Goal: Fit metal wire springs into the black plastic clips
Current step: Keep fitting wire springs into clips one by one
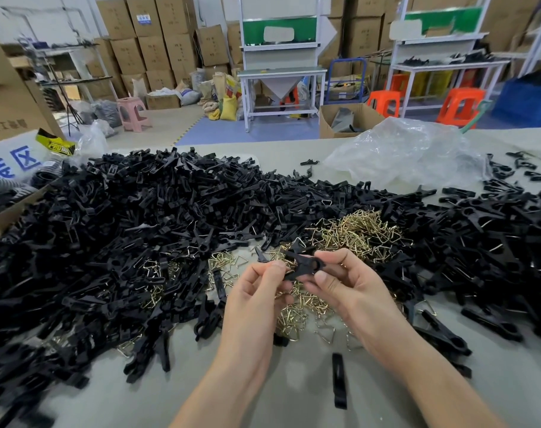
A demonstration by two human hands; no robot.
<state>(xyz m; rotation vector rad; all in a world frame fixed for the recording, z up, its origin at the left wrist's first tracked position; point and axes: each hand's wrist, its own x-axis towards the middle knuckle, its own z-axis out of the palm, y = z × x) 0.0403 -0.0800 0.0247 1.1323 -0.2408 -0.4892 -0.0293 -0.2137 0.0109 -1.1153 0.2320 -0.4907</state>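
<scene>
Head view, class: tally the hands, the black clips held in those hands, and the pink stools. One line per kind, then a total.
Hands: 2 (left hand, right hand)
Held black clip: 1
Pink stool: 1
Total: 4

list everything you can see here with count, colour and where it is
table: one, grey-beige, under everything
loose clips: uncountable heap, black, across table
wire springs: uncountable pile, brass-coloured, mid-table around hands
held clip: one, black, between both hands
clip piece: one, black, flat between forearms
plastic bag: one, clear, table's far right
cardboard boxes: many, brown, stacked at back
pink stool: one, pink, floor back left
orange stools: at least two, orange, floor back right
left hand: pinches held clip
right hand: pinches held clip
</scene>
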